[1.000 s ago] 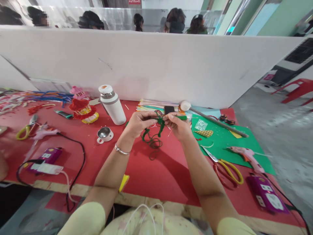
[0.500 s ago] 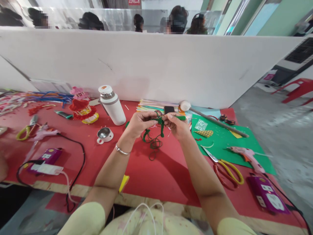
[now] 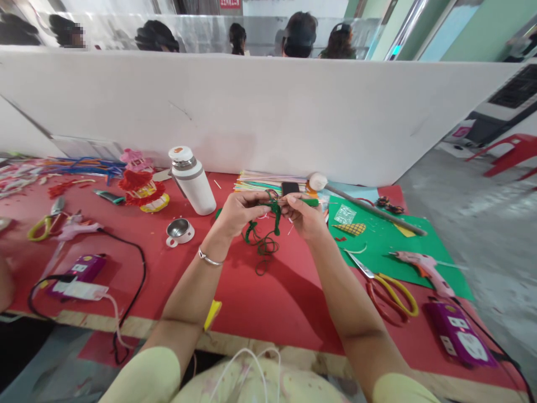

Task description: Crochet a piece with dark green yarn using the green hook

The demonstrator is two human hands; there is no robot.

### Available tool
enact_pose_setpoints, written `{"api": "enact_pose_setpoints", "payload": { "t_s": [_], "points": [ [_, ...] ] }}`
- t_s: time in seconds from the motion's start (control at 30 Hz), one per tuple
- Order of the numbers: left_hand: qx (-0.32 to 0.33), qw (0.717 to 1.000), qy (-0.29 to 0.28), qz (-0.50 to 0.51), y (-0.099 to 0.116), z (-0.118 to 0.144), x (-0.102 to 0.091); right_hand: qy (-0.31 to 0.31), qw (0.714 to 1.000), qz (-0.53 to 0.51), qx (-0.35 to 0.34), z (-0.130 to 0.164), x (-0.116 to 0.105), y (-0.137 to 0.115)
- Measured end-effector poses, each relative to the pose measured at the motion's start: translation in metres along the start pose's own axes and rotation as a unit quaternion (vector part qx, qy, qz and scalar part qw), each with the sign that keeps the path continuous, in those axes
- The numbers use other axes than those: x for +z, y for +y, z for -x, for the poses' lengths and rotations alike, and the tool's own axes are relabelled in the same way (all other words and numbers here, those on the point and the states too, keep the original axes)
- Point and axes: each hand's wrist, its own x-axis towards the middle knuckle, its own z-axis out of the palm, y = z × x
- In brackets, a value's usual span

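Head view showed the left hand and right hand raised close together above the middle of the red bench, fingers of both pinched shut on a green pipe cleaner. Its loose end curled down onto the bench between the wrists. A white flask stood toward the far edge, yellow scissors near the right edge.

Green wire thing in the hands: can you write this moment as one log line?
left hand: pinches green wire | right hand: pinches same wire | wire tail: hangs to red table | nearest: white flask, yellow scissors
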Motion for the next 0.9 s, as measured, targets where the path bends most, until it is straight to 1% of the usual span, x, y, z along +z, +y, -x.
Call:
{"api": "enact_pose_setpoints", "payload": {
  "t_s": [0.17,0.3,0.4,0.5,0.6,0.63,0.7,0.73,0.8,0.83,0.9],
  "points": [
    [0.006,1.000,-0.001,-0.004,-0.001,0.000,-0.002,-0.004,1.000,-0.001,0.001,0.000,0.000,0.000],
    [0.009,1.000,-0.006,-0.020,-0.001,0.001,-0.003,-0.019,1.000,0.022,-0.003,-0.001,-0.004,-0.002],
    [0.014,0.999,-0.004,-0.037,0.000,0.002,-0.003,-0.044,0.997,0.062,-0.018,0.000,-0.008,-0.005],
    [0.026,0.997,-0.008,-0.076,0.001,0.002,-0.003,-0.069,0.990,0.113,-0.038,0.002,-0.011,-0.011],
    [0.051,0.992,0.008,-0.113,-0.001,0.002,-0.003,-0.072,0.977,0.189,-0.070,0.005,-0.010,-0.017],
    [0.062,0.990,0.020,-0.125,-0.002,0.001,-0.002,-0.068,0.968,0.224,-0.092,0.006,-0.008,-0.019],
    [0.084,0.983,0.048,-0.153,-0.005,0.001,-0.002,-0.059,0.937,0.299,-0.171,0.008,-0.004,-0.021],
    [0.094,0.979,0.061,-0.170,-0.006,0.000,-0.001,-0.060,0.915,0.333,-0.222,0.009,-0.002,-0.021],
    [0.111,0.970,0.082,-0.198,-0.008,0.000,-0.002,-0.077,0.861,0.389,-0.320,0.011,0.001,-0.017],
    [0.117,0.967,0.093,-0.205,-0.008,0.000,-0.002,-0.095,0.831,0.415,-0.357,0.011,0.002,-0.014],
    [0.120,0.967,0.114,-0.194,-0.008,-0.001,-0.003,-0.125,0.776,0.470,-0.402,0.012,0.002,-0.006]
  ]
}}
